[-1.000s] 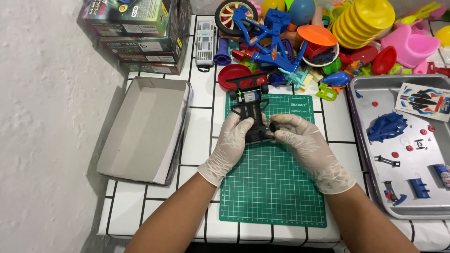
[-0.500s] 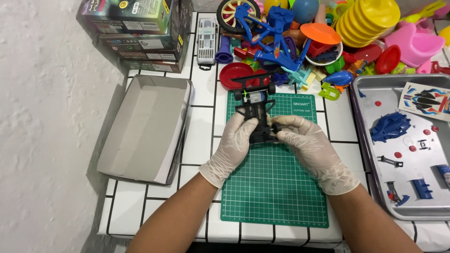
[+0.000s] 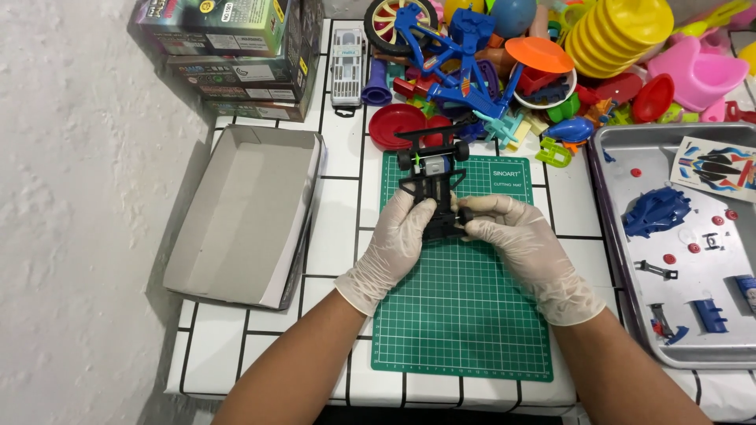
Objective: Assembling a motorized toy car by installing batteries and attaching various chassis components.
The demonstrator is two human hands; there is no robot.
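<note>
While both gloved hands close in on it from either side, the black toy car chassis (image 3: 432, 189) sits over the far end of the green cutting mat (image 3: 461, 315), its front axle with two small black wheels pointing away from the person. The left hand (image 3: 398, 240) wraps its fingers along the chassis's left flank, curled and gripping it. The right hand (image 3: 512, 236) comes in from the other side, thumb and forefinger pinched together at the chassis's near right corner on a small dark part; what exactly is between them is too small to make out.

The mat lies on a white tiled table (image 3: 339, 197) with dark grout lines. Left of the mat an open grey cardboard box (image 3: 240, 212) lies well apart from the hands, and behind it is a stack of printed cartons (image 3: 236, 55). Across the far edge is a heap of bright plastic toys (image 3: 512, 71), with a red dish (image 3: 394, 126) just beyond the mat's edge. To the right stands a metal tray (image 3: 630, 315) holding a blue car body shell (image 3: 657, 211), a sticker sheet (image 3: 717, 168) and small loose parts.
</note>
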